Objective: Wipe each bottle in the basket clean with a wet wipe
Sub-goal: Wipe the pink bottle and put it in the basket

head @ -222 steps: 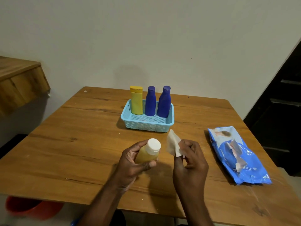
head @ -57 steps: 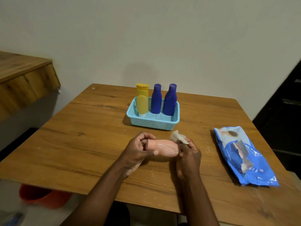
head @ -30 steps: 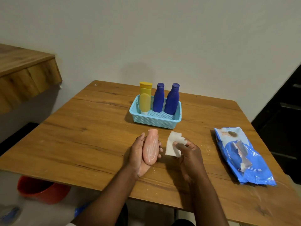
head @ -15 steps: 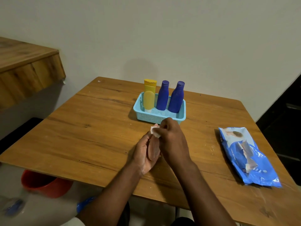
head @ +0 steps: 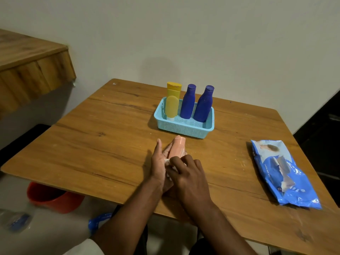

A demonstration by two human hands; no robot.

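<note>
A peach-pink bottle point(head: 177, 147) lies lengthwise in the palm of my left hand point(head: 159, 162), its far end pointing at the basket. My left fingers lie nearly straight under it. My right hand point(head: 187, 173) grips a white wet wipe point(head: 167, 161) and presses it on the bottle's near end, hiding that end. The light blue basket point(head: 181, 128) stands behind, holding a yellow bottle point(head: 172, 103) and two dark blue bottles point(head: 188, 102) point(head: 203, 104) upright.
A blue pack of wet wipes point(head: 283, 172) lies on the wooden table point(head: 103, 140) at the right. A red bucket point(head: 53, 197) sits on the floor under the table's left front edge. A wooden shelf point(head: 33, 67) juts out at the left.
My right hand has slid the wipe from the bottle's far end back to its near end, uncovering the far part. My left hand still cradles the bottle.
</note>
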